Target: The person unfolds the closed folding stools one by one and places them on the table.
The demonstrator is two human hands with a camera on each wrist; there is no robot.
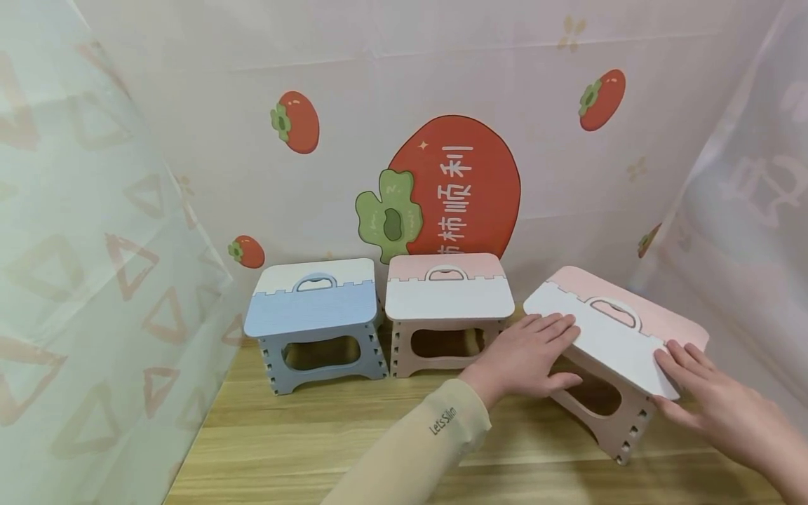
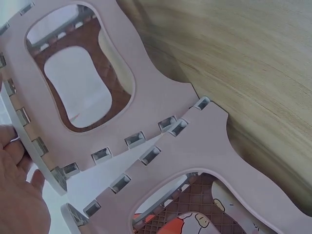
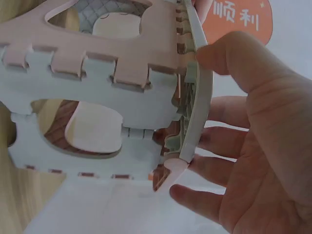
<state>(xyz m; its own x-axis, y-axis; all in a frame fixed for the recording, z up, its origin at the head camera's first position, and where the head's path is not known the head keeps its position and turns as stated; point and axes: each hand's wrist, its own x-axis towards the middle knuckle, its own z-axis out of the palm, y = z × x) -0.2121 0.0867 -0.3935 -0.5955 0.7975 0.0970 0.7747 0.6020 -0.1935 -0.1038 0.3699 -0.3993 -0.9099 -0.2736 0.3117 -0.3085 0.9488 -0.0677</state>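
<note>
Three folding step stools stand on the wood-grain surface: a blue-and-white stool (image 1: 315, 309) at left, a pink-and-white stool (image 1: 450, 299) in the middle, and another pink-and-white stool (image 1: 602, 319) turned at an angle at right. My left hand (image 1: 533, 351) lays its fingers along the left part of the angled stool's top, thumb out in front. At the opposite end, my right hand (image 1: 713, 393) rests its fingers on the top. In the right wrist view its thumb (image 3: 219, 54) touches the rim. The left wrist view shows two pink stools' side panels meeting near a corner.
A patterned cloth wall (image 1: 341, 63) with printed red fruits hangs behind the stools. Cloth sides (image 1: 82, 245) rise at left and right, close to the outer stools. The wooden surface (image 1: 284, 442) extends in front.
</note>
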